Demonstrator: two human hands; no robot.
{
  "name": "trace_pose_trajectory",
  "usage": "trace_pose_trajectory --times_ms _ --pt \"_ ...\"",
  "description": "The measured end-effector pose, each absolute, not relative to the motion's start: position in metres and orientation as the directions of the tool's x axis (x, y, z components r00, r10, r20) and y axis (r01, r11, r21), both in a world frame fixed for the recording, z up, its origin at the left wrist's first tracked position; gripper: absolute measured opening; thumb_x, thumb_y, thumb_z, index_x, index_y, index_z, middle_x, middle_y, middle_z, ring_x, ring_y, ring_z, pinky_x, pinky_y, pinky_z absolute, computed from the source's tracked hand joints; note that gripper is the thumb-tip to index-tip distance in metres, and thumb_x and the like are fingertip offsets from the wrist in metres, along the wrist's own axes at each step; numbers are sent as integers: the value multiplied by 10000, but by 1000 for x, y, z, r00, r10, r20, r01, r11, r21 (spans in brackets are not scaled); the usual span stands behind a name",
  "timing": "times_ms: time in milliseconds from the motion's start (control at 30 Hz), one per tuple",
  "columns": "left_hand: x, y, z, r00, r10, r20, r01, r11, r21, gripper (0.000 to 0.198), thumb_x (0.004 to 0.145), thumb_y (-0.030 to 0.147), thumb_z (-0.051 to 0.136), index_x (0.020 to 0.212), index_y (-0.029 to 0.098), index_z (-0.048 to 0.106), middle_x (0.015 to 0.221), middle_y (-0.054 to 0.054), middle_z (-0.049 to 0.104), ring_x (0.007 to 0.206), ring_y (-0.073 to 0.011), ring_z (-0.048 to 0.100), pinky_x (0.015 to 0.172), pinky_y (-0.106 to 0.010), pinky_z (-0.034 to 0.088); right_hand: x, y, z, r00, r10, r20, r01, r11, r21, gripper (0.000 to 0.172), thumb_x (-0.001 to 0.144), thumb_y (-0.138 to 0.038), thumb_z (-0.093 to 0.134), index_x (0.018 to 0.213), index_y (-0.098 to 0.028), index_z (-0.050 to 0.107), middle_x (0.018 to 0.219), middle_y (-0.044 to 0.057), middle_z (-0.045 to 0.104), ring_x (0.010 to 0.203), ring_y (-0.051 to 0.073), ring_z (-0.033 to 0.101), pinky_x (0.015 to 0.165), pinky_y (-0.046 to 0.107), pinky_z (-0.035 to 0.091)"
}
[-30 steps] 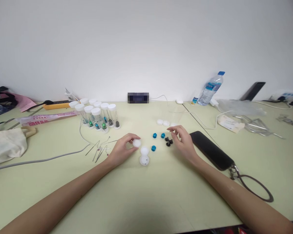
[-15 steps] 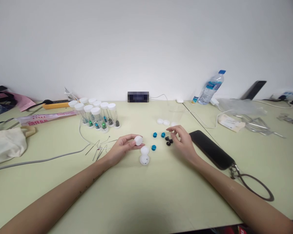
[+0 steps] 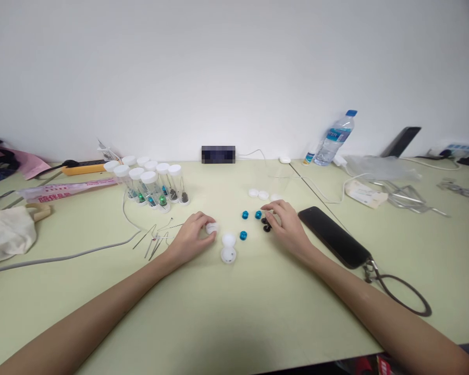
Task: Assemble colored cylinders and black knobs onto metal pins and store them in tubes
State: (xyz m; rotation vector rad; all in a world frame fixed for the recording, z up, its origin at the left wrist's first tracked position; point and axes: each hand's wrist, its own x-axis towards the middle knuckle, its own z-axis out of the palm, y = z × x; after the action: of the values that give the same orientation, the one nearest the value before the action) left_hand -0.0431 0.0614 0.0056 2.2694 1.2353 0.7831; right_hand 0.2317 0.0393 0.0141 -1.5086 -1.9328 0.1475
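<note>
Pale bench (image 3: 203, 312), parts-handling: left hand (image 3: 191, 235) clamps a white cap (image 3: 211, 228)! Right hand (image 3: 286, 225) sits by black pieces (image 3: 266, 228), grip unclear; lifting calls for precision.

- A single view, head-worn, looks forward and down at the counter (image 3: 297, 312) from above and behind both hands.
- Forearms (image 3: 113, 297) run in from the bottom corners, so the left hand (image 3: 193, 234) and right hand (image 3: 287, 226) show around mid-frame, pointing away from the lens.
- Past the hands, it faces the wall (image 3: 234, 67), which fills the upper part.
- The framing is wide: tubes (image 3: 162, 182) beyond the left hand, a bag (image 3: 5, 234) far to its left, a bottle (image 3: 335, 138) beyond the right hand.
- It stands far enough back that the blue pieces (image 3: 243, 235) between the hands look small.
</note>
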Motion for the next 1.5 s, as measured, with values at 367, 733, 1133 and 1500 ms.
trace_pose_trajectory --times_ms 367,733,1133,1500 --pt "-39 53 5 453 746 489 639 -654 405 312 824 234 536 1133 200 510 1149 -95 513 1098 -277 435 952 -446 386 238 42 18 -108 874 474 883 303 -359 263 946 -190 344 1012 -217 598 980 74 616 915 245 528 788 387 372" --pt "-23 41 2 631 663 403 521 -747 413 262 923 205 444 1083 260 644 1121 -85 571 1079 -274 394 918 -463 396 252 51 16 -176 910 376 911 295 -287 254 923 -293 473 803 -255 693 871 77 641 821 256 501 670 382 343" --pt "-40 38 2 616 681 397 555 -732 394 250 917 179 434 1074 226 623 1127 -102 557 1069 -273 405 910 -461 394 244 46 13 -224 921 318 901 320 -292 270 930 -279 461 784 -239 685 840 64 648 800 239 512 668 366 331" --pt "-115 78 15 501 798 335 806 -571 157 169 864 213 460 829 186 623 845 -99 621 849 -283 501 707 -387 411 227 28 24 -304 806 508 888 433 -155 246 961 -221 388 972 -215 633 941 88 623 833 244 501 681 372 333"
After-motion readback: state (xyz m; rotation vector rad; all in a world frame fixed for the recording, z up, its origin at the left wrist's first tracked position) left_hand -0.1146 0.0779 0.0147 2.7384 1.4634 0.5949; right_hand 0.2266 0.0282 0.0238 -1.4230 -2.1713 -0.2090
